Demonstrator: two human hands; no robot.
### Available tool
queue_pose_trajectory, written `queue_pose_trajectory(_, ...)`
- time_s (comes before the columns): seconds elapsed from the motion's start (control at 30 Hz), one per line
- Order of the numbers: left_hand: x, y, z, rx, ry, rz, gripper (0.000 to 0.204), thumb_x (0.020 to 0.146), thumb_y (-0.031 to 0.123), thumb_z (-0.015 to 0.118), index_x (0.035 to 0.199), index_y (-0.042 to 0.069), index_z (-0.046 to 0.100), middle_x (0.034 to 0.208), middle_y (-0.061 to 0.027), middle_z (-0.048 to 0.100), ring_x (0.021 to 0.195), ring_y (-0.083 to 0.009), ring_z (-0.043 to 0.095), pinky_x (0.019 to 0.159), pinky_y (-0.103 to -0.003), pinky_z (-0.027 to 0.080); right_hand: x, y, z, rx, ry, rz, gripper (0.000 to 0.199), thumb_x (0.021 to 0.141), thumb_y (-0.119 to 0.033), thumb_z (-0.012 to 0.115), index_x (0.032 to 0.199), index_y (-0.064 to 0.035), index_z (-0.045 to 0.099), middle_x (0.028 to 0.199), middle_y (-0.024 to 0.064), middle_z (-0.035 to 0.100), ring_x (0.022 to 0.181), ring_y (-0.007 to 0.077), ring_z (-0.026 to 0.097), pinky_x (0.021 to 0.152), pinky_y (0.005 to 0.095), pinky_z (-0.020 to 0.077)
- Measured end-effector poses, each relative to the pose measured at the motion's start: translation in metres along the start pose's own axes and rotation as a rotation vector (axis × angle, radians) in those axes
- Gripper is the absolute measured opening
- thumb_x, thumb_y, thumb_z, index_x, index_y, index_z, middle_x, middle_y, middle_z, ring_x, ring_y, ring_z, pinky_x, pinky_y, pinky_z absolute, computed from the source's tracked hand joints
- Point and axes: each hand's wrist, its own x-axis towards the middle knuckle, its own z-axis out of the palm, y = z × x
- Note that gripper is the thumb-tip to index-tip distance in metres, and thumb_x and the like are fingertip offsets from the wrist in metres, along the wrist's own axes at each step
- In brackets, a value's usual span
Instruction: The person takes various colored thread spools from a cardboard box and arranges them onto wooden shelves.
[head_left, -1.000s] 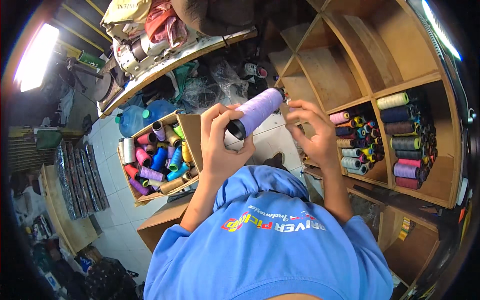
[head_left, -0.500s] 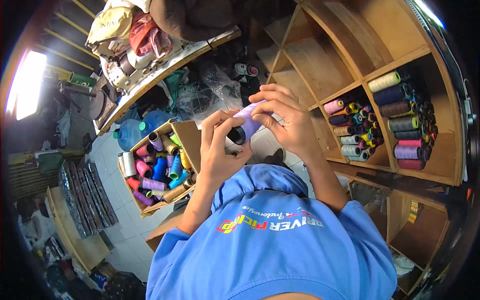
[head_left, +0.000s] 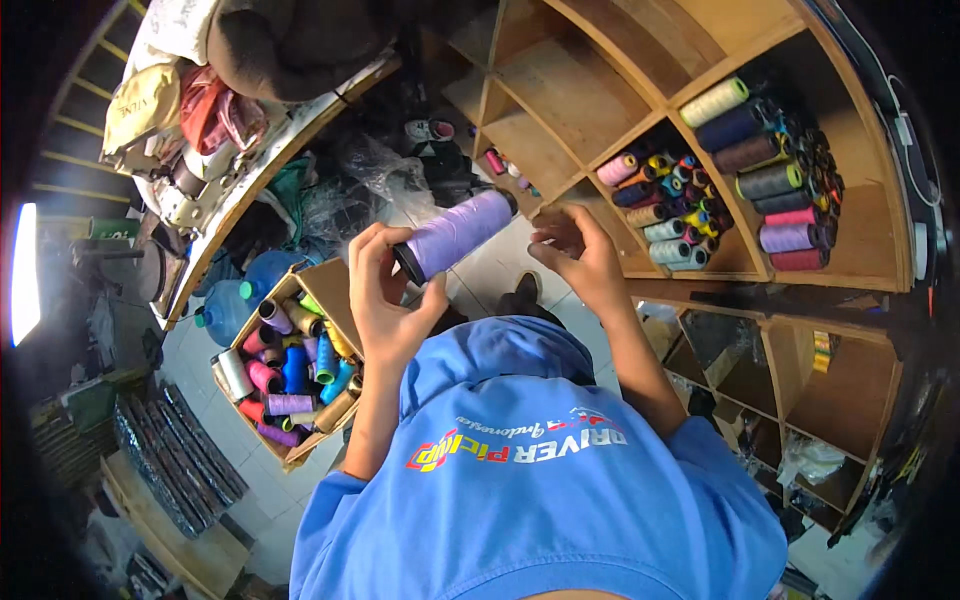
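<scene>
A lilac spool of thread (head_left: 458,236) with black ends is tilted in front of me, its far end up to the right. My left hand (head_left: 385,300) grips it by the lower black end, thumb below and fingers behind. My right hand (head_left: 585,260) is raised beyond the spool's upper end and apart from it. Its thumb and fingers are bent together in a pinch, and whatever they hold is too fine to make out. To the left, a cardboard box (head_left: 345,300) is filled with spools of many colours.
A wooden shelf (head_left: 660,105) on the right has cubbies, two of them stacked with thread spools (head_left: 785,185). A sewing machine (head_left: 185,195) stands on a table at the upper left. Blue water jugs (head_left: 225,312) sit behind the box. Clear plastic bags (head_left: 375,180) lie on the floor ahead.
The spool has swung to lie more sideways, held by the left hand alone. My right hand has come off it and moved away. The view has turned to the right.
</scene>
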Motion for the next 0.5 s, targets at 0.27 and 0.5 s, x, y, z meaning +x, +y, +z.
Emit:
queue_pose_trajectory(0.27, -0.019, -0.026, 0.002, -0.579, -0.243, -0.391, 0.05, 0.071, -0.005, 0.065, 0.116, -0.002, 0.045, 0.112, -0.0059, 0.044, 0.096, -0.0124, 0.053, 0.079, -0.024, 0.045, -0.019, 0.002, -0.009, 0.392, -0.169, 0.244, 0.036, 0.086, -0.019, 0.062, 0.115, 0.0018, 0.055, 0.095, 0.007, 0.062, 0.084, 0.0114, 0.06, 0.072, 0.0249, 0.0487)
queue_pose_trajectory(0.5, -0.028, -0.039, -0.001, -0.572, -0.286, -0.524, 0.051, 0.072, -0.007, 0.063, 0.119, -0.002, 0.045, 0.106, -0.0048, 0.048, 0.094, -0.0115, 0.055, 0.078, -0.022, 0.046, -0.027, 0.018, -0.011, 0.257, -0.196, 0.303, 0.035, 0.084, -0.019, 0.062, 0.111, 0.0019, 0.057, 0.091, 0.0051, 0.063, 0.079, 0.0095, 0.059, 0.074, 0.0243, 0.0474)
